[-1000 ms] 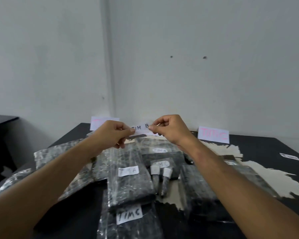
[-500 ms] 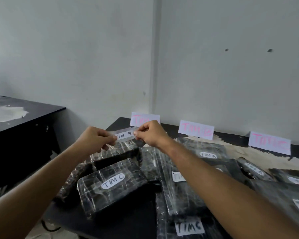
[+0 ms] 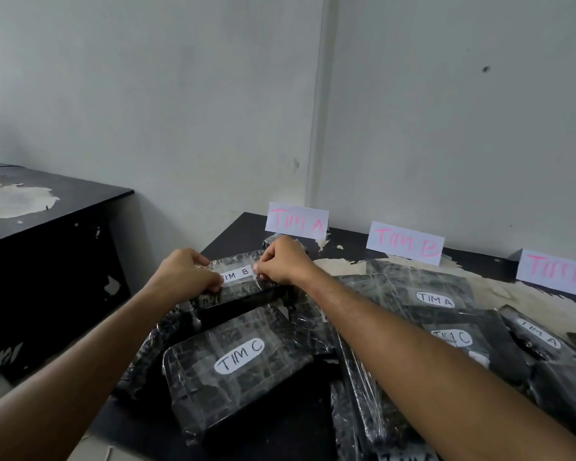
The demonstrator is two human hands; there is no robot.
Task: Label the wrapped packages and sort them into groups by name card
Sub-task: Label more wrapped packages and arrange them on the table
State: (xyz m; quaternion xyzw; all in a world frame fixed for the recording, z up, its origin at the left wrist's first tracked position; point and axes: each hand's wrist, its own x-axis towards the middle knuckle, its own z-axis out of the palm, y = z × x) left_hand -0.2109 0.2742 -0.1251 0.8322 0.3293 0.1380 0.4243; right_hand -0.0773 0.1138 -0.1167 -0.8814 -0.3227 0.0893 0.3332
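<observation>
A white label reading TIM B (image 3: 237,273) lies on a black plastic-wrapped package (image 3: 243,287) at the table's far left. My left hand (image 3: 187,272) pinches the label's left end and my right hand (image 3: 281,264) pinches its right end. Three white name cards with pink writing stand against the wall: TIM A (image 3: 296,221), TIM B (image 3: 404,242) and TIM C (image 3: 557,272), the last cut off by the frame edge. Several wrapped packages lie in a pile, among them one labelled TIM C (image 3: 238,356) and one labelled TIM A (image 3: 434,299).
The black table (image 3: 233,232) has peeled pale patches and its left edge runs close to my left forearm. A second black table (image 3: 47,207) stands further left across a gap. White walls meet in a corner behind the cards.
Both hands have come down with the TIM B label, from the air in front of the name cards onto the far-left package. The view has swung left.
</observation>
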